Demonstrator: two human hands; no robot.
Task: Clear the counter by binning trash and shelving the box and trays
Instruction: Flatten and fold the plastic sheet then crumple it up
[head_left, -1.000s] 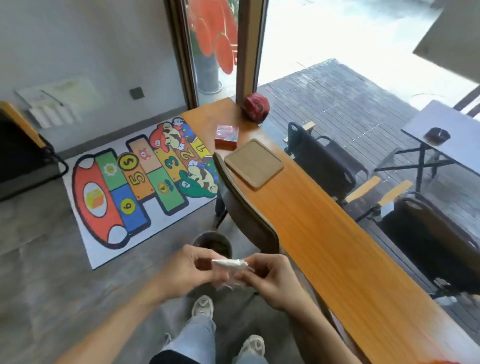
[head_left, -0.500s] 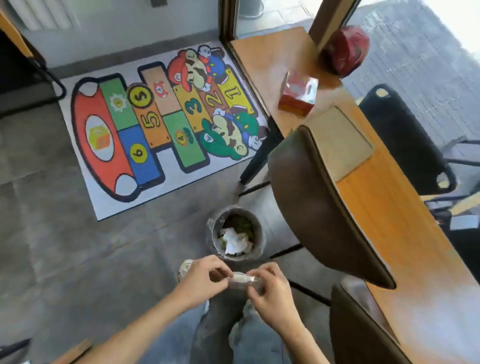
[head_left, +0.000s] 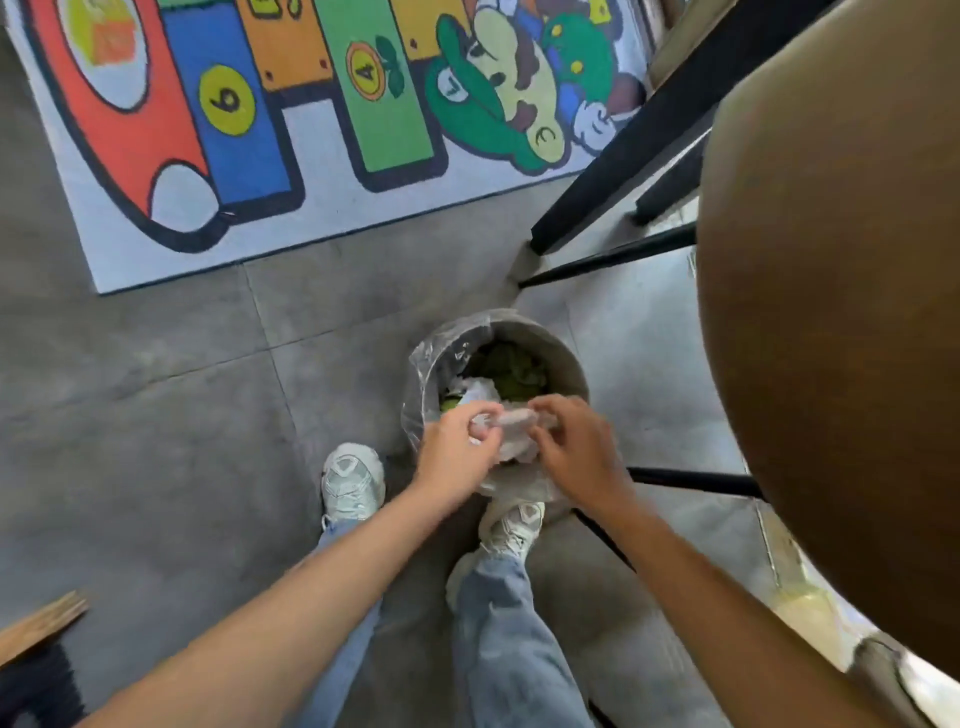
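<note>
i saw both hands, left hand (head_left: 457, 447) and right hand (head_left: 576, 447), fingers pinching a crumpled, whitish, partly see-through wrapper (head_left: 506, 421) right above the lined bin (head_left: 561, 358) on the floor.

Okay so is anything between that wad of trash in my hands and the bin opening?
Nothing visible. Both hands, left and right, hold the wad right above the open bin, which already holds white paper and green scraps but isn't covered.
</note>
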